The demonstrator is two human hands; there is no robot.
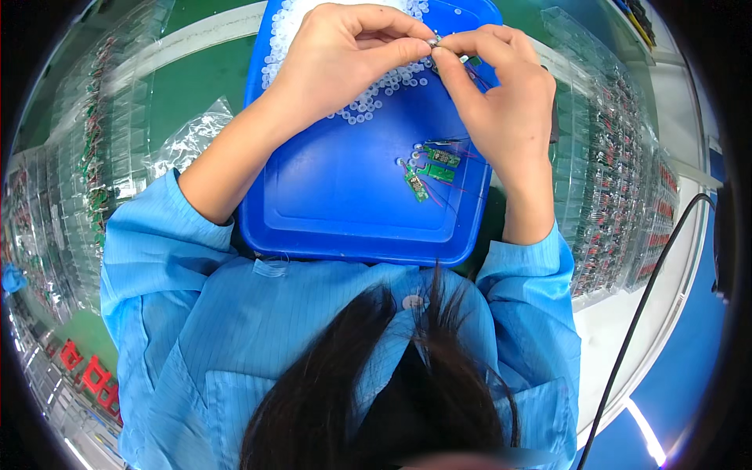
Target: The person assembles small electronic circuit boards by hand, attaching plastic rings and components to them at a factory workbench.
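The small part is pinched between the left hand and right hand, seemingly unfinished. Nearer the body than the right hand, three green boards lie in the blue tray, perhaps done; white rings heaped by the left hand look unused.

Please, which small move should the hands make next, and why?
Perhaps the right hand could loosen slightly, so the small part can be checked: both it and the left hand pinch there, covering most of the part. Loose green boards lie nearby in the blue tray, so the left should hold firm.
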